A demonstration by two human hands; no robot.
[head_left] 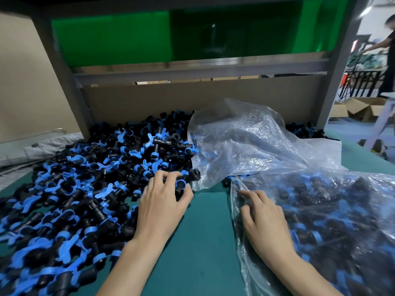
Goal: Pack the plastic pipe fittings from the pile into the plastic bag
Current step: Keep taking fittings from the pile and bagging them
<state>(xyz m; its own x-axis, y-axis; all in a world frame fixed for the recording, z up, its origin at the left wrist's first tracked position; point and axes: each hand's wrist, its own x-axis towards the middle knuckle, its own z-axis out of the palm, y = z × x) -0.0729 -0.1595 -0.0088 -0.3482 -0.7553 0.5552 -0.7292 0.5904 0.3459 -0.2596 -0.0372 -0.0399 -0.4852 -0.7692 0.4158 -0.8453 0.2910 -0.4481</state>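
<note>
A big pile of black pipe fittings with blue collars (81, 189) covers the left half of the green table. My left hand (164, 199) curls over the pile's right edge and grips several fittings (183, 182). A clear plastic bag (333, 221) lies at the right, partly filled with fittings. My right hand (263, 221) holds the bag's open mouth at its left edge, fingers curled on the plastic.
A second clear plastic sheet or bag (245, 142) lies crumpled behind, over more fittings. A cardboard wall (149, 99) and a grey metal frame (192, 69) stand at the back. Bare green table (205, 231) shows between my hands. A person stands far right (389, 50).
</note>
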